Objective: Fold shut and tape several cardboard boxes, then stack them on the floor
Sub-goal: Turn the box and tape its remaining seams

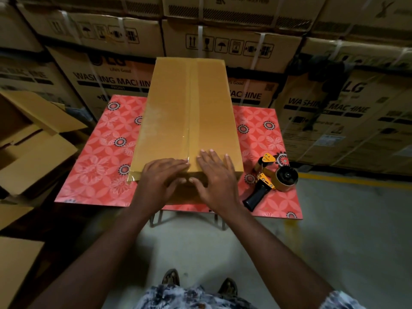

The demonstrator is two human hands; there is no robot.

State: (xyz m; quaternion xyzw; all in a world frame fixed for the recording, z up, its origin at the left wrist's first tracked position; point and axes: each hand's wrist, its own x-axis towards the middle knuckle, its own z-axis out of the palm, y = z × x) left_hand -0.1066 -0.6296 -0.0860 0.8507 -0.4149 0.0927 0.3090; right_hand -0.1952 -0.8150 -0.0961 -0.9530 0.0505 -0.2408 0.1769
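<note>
A long brown cardboard box (174,112) lies on the small table (93,170) with its top flaps folded shut and a strip of clear tape running along the centre seam. My left hand (161,178) and my right hand (216,177) both press flat on the box's near end, fingers straight, one on each side of the seam. A loose tape end sticks out at the box's near left corner. The tape dispenser (270,177), with a black handle and a brown roll, lies on the table to the right of the box.
The table wears a red flowered cover. Several open, unfolded cardboard boxes (33,139) pile up at the left. Large strapped washing machine cartons (334,103) form a wall behind and to the right. Grey concrete floor (334,230) with a yellow line lies at the right.
</note>
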